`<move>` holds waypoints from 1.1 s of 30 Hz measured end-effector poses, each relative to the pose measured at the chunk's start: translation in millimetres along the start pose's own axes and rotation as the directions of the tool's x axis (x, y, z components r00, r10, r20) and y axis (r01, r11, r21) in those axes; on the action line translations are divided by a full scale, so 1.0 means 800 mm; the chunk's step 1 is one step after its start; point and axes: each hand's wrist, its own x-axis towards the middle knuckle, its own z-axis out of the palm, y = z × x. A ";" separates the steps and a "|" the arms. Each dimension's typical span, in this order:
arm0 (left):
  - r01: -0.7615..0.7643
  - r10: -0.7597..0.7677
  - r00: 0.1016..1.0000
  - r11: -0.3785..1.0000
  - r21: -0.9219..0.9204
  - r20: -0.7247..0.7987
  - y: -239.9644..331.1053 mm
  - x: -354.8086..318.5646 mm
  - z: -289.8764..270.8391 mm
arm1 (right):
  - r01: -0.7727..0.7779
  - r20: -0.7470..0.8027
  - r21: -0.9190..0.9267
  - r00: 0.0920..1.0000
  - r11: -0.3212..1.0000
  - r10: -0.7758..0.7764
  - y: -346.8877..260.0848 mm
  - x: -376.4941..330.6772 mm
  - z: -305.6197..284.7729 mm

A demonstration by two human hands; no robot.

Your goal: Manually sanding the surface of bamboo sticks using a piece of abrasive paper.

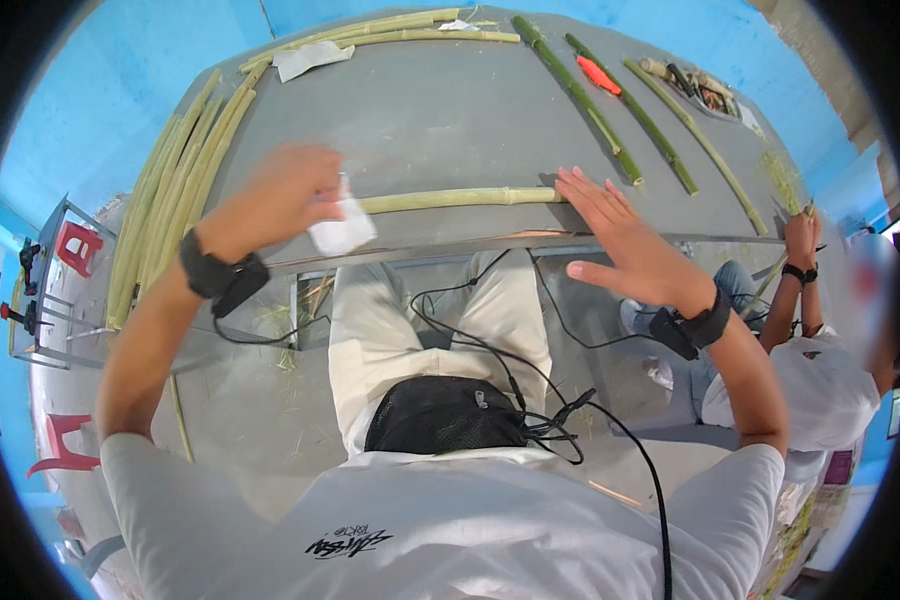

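Near the grey tabletop's (450, 120) front edge lies a smooth, pale-green bamboo stalk (460, 199). The left hand (285, 195) pinches a crumpled white cloth (342, 230) against its end; the right hand (625, 235) presses flat, fingers spread, on the other end.

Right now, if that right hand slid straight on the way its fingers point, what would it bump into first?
The right hand lies flat, fingers pointing up-left across the grey table. Its fingertips already touch the end of the pale green stalk; beyond it, bare tabletop, as far as depth shows.

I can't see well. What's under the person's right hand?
The right hand lies flat on the end of a pale green stalk on the grey table. The stalk's tip is covered.
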 end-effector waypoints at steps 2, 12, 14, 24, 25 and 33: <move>0.033 -0.033 0.999 0.999 -0.015 0.006 -0.018 -0.030 -0.010 | 0.037 -0.040 0.003 0.999 0.999 -0.037 0.001 -0.004 0.000; -0.127 0.128 0.992 0.992 0.027 -0.008 0.038 0.164 0.060 | -0.065 -0.035 -0.048 0.997 0.997 0.064 0.056 0.093 -0.001; -0.242 0.245 0.967 0.969 0.043 -0.073 0.050 0.183 0.069 | -0.111 -0.028 0.002 0.993 0.994 0.111 0.056 0.099 -0.002; 0.034 -0.034 0.999 0.997 -0.064 0.004 -0.010 -0.016 0.000 | 0.026 -0.112 -0.101 0.993 0.995 -0.037 -0.005 -0.011 0.017; 0.026 -0.025 0.999 0.998 -0.065 0.027 -0.013 -0.017 -0.002 | 0.025 -0.101 -0.117 0.994 0.993 -0.037 -0.002 -0.012 0.017; -0.151 0.152 0.988 0.988 0.017 -0.038 0.046 0.158 0.060 | -0.053 -0.023 -0.041 0.998 0.998 0.053 0.046 0.079 -0.002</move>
